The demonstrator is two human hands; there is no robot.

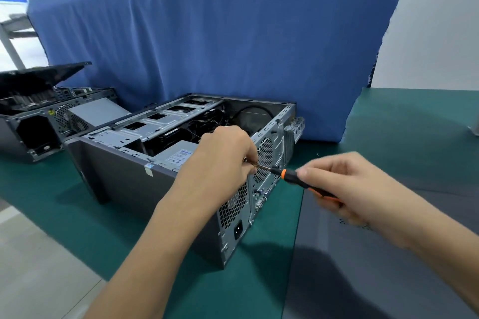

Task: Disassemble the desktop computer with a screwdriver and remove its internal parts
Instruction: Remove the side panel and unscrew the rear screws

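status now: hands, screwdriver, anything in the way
Left hand pinches screwdriver shaft, right hand grips its handle. Tip at case rear, hidden behind left fingers. Case open, parts inside. No obstruction seen.

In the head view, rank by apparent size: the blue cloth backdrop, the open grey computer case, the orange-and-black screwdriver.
1. blue cloth backdrop, largest
2. open grey computer case
3. orange-and-black screwdriver, smallest

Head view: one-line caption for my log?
The right hand grips an orange-black screwdriver; the left hand pinches its shaft at the rear of the open computer case.
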